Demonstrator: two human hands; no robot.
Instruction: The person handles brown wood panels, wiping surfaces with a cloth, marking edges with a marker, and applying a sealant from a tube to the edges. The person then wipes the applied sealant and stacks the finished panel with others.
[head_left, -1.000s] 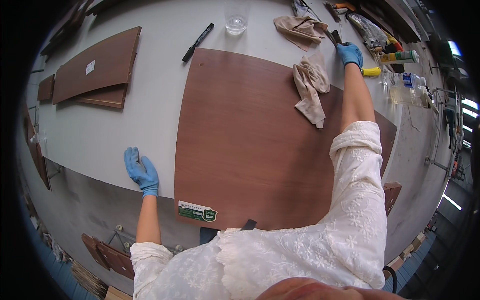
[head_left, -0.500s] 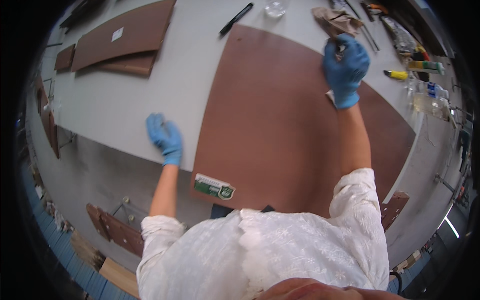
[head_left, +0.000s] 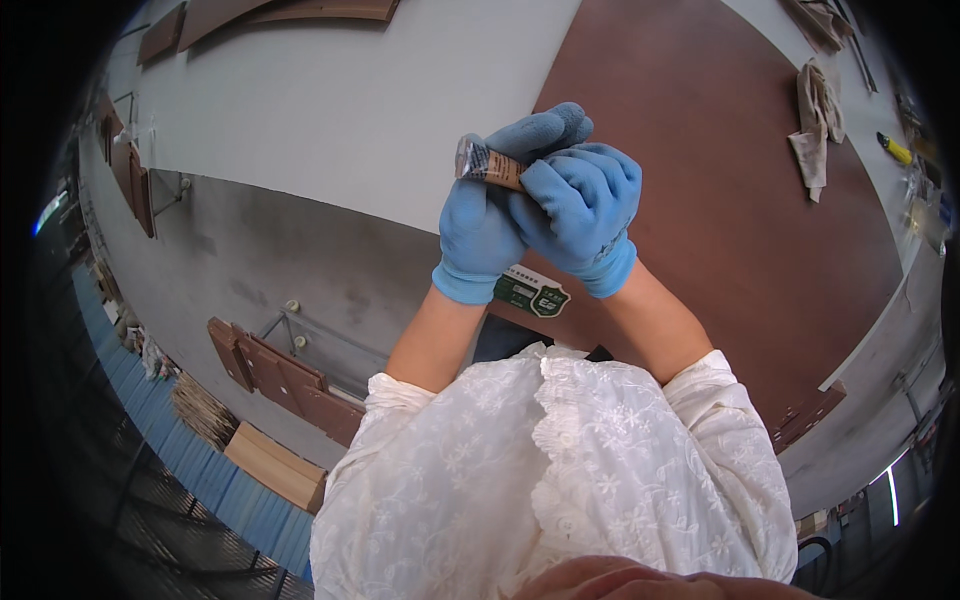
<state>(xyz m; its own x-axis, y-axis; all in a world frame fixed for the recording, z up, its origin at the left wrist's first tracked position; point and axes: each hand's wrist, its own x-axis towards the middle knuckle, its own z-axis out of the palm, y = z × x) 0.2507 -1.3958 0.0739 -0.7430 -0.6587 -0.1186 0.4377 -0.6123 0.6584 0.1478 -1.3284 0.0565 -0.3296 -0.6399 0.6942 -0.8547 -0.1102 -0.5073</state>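
Both my hands, in blue gloves, meet in front of me above the near part of a large brown panel. Between them is a small brown tube with a flat, clear end that sticks out to the left. My left hand curls around the tube from below, its fingers reaching behind it. My right hand closes over the tube's other end, which is hidden by the fingers. A green and white sticker shows on the panel just below my wrists.
A beige cloth lies on the panel's far right part. Beyond the panel's right edge is a yellow-handled tool. Curved brown pieces sit at the back left of the light table. More brown boards stand below the table.
My right hand has come back from the panel's far right, and my left hand has moved right from the table. They now hold the tube together. The cloth lies on the panel.
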